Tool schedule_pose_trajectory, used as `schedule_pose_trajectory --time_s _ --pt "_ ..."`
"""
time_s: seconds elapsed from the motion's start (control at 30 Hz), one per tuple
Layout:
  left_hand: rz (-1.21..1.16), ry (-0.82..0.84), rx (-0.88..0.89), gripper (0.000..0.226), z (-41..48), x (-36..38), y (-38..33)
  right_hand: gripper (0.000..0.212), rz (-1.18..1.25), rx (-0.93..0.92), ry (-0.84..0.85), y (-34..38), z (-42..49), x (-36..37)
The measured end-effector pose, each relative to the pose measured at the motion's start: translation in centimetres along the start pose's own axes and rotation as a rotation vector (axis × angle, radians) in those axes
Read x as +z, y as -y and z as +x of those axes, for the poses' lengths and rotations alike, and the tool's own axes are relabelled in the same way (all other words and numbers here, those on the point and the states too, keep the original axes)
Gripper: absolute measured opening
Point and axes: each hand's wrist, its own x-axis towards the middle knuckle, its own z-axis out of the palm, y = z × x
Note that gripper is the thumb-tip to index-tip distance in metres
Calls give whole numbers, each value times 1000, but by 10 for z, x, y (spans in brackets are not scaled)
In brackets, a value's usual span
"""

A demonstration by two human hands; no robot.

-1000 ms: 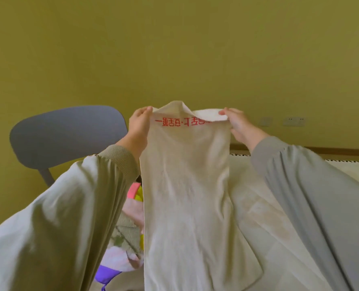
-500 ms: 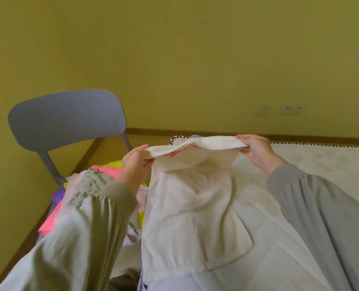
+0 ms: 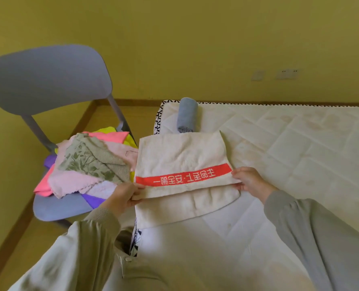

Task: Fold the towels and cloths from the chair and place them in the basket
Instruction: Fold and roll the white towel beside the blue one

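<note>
Towel (image 3: 181, 158): cream, folded over on the near left part of the mattress (image 3: 300, 148); red band (image 3: 182, 177) of lettering along the upper layer's near edge.
Left hand (image 3: 123, 195): pinching the upper layer's near left corner.
Right hand (image 3: 249, 181): pinching its near right corner.
Chair (image 3: 46, 80): grey, left of the mattress; seat heaped with coloured cloths (image 3: 86, 164).
Rolled towel (image 3: 187, 114): blue, just beyond the cream towel, far left of the mattress.

Only one view, worn on the head. Looks forward and down, wide and bent at the edges. Very near the left hand (image 3: 122, 196), right hand (image 3: 249, 181) and white towel (image 3: 182, 156); mattress (image 3: 300, 143) just below, grey chair (image 3: 48, 76) at the left, yellow wall (image 3: 195, 38) ahead.
</note>
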Motion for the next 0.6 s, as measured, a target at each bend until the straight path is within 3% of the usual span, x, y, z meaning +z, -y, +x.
schedule_pose_trajectory --time_s 0.2,0.3,0.4,0.6 --pt "-35 187 75 30 -11 -11 -14 25 -193 -281 -167 -9 -6 3" --pt "306 222 13 30 -12 -18 -2 27 -551 -283 -66 -31 -6 -3" --pt "604 243 28 28 -15 -13 13 31 -652 -279 -70 -48 -5 -6" --pt "244 326 14 28 -11 -21 17 25 -583 -433 -256 -46 -18 4"
